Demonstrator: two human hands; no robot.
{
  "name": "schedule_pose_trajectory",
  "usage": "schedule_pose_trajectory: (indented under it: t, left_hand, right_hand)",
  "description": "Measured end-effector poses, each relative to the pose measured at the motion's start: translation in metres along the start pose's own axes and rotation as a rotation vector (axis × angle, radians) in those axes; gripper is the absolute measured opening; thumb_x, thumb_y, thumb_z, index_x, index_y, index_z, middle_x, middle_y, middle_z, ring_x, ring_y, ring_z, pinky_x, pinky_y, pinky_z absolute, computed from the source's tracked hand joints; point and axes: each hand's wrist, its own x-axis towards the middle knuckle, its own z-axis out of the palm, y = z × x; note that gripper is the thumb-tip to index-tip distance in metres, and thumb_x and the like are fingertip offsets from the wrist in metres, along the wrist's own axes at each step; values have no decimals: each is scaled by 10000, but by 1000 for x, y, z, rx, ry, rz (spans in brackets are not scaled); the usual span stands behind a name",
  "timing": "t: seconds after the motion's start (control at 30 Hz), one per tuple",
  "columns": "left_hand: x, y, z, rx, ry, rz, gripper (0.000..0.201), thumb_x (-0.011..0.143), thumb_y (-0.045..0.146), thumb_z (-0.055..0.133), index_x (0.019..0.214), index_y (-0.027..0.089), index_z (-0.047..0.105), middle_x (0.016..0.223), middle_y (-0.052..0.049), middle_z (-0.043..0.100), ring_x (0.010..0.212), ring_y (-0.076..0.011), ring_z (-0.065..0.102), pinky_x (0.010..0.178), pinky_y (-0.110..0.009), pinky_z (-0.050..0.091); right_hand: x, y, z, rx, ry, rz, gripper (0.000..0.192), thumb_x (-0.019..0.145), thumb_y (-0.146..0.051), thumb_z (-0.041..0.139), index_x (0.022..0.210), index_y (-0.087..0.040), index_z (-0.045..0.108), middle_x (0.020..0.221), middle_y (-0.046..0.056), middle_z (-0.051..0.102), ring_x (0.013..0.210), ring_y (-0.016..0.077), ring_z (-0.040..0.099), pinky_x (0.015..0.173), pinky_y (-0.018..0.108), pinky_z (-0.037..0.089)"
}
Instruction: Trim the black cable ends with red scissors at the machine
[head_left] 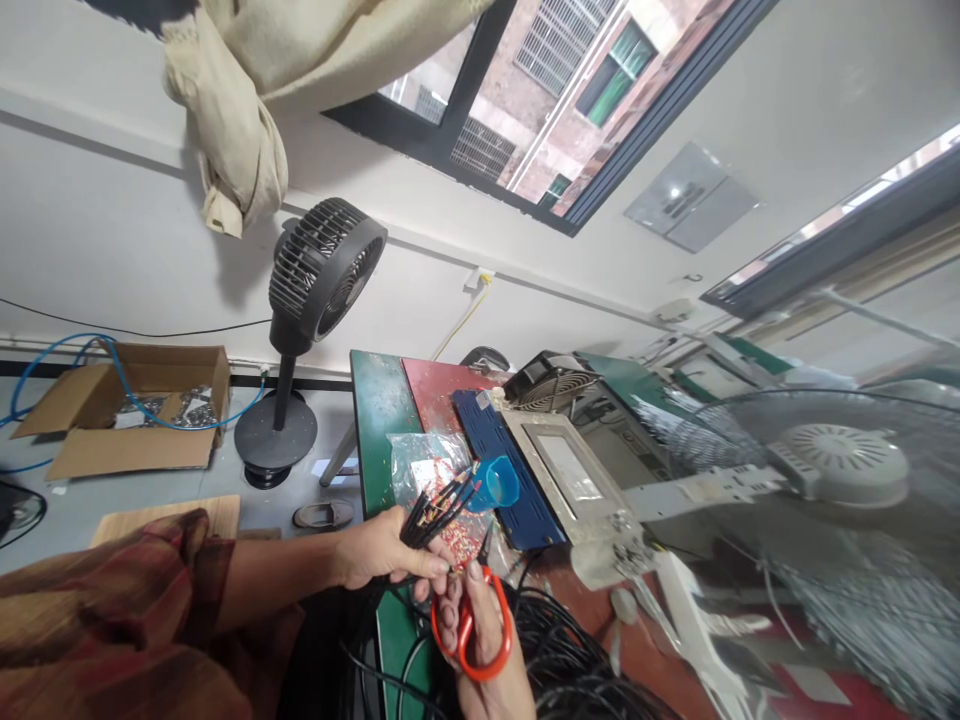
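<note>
My left hand [379, 548] is closed round a bundle of black cables [429, 522], whose ends fan out in thin coloured wires. In my right hand [486, 615] is a pair of scissors with orange handles [504, 655]; their dark blades point up and away from me. The fingertips of both hands meet just below the bundle, and any small thing between them is too small to make out. Beyond the hands stands a blue cup [498, 484]. Red and yellowish scraps [463, 541] lie on a clear plastic bag [405, 455] beside it.
A heap of black cable [559, 650] lies right of my hands. Behind it is a beige machine [536, 425] with a blue panel [480, 425]. On the floor at left are a black fan [283, 395] and an open cardboard box [142, 455]. A large fan guard [840, 450] is at right.
</note>
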Motion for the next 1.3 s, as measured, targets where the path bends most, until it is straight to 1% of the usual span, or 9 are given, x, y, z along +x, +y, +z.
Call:
schedule_pose_trajectory:
  t: [0.13, 0.3, 0.43, 0.6, 0.7, 0.77, 0.87, 1.03, 1.3]
  left_hand:
    - [0, 1, -3, -26, -91, 2, 335, 662, 388, 670, 765, 71, 633, 662, -39, 605, 458, -46, 497, 366, -164, 225]
    - [0, 0, -5, -42, -129, 3, 353, 666, 420, 673, 747, 82, 614, 663, -28, 603, 446, -34, 477, 363, -157, 227]
    - [0, 0, -7, -22, -166, -26, 359, 674, 434, 665, 748, 86, 618, 642, -24, 593, 441, -31, 467, 363, -151, 235]
    - [-1, 0, -10, 11, -249, -12, 302, 706, 394, 643, 764, 98, 627, 626, -17, 590, 441, -32, 457, 369, -159, 231]
    - [-2, 1, -10, 2, -228, -14, 274, 724, 372, 627, 749, 100, 624, 633, -17, 591, 449, -29, 442, 386, -170, 220]
    - [-3, 1, -10, -20, -198, -23, 260, 723, 365, 629, 732, 106, 623, 634, -22, 593, 454, -34, 437, 394, -182, 211]
    - [-4, 1, -10, -43, -199, -38, 242, 717, 361, 635, 719, 119, 625, 628, -31, 595, 447, -43, 427, 396, -203, 192]
    - [-4, 4, -10, -45, -233, -44, 229, 723, 349, 630, 691, 122, 617, 629, -28, 592, 446, -44, 415, 399, -213, 181]
    - [-3, -1, -8, -13, -210, -17, 277, 712, 366, 636, 765, 95, 615, 618, -17, 595, 444, -43, 470, 375, -173, 223]
  right_hand:
    - [-1, 0, 0, 50, 12, 75, 381, 594, -465, 757, 609, -180, 506, 503, -50, 486, 433, 70, 442, 403, 170, 348]
    - [-3, -1, 1, 20, -19, 70, 367, 607, -477, 742, 628, -178, 529, 517, -39, 512, 408, 68, 425, 387, 179, 348]
    - [-3, -1, 1, 6, -35, 53, 378, 615, -480, 730, 576, -171, 515, 474, -40, 489, 390, 67, 406, 381, 184, 349]
    - [-2, 5, -1, 18, -129, 69, 385, 657, -453, 705, 520, -158, 499, 413, -40, 448, 365, 51, 364, 368, 169, 294]
    - [-2, 7, -2, 29, -147, 56, 368, 700, -456, 669, 543, -155, 527, 414, -37, 448, 368, 53, 353, 375, 176, 279]
    - [-2, 8, -2, 40, -145, 35, 371, 706, -456, 663, 533, -159, 523, 425, -31, 460, 385, 63, 374, 404, 189, 315]
    - [-3, 8, -2, 39, -159, 8, 387, 715, -457, 652, 507, -167, 502, 428, -25, 466, 402, 76, 399, 436, 205, 350]
    - [-3, 7, -2, 42, -190, 20, 378, 729, -450, 642, 518, -159, 523, 412, -23, 462, 371, 65, 367, 384, 192, 287]
    - [-1, 7, -1, 36, -111, 97, 406, 590, -504, 729, 508, -160, 528, 380, -41, 439, 328, 52, 336, 340, 172, 241]
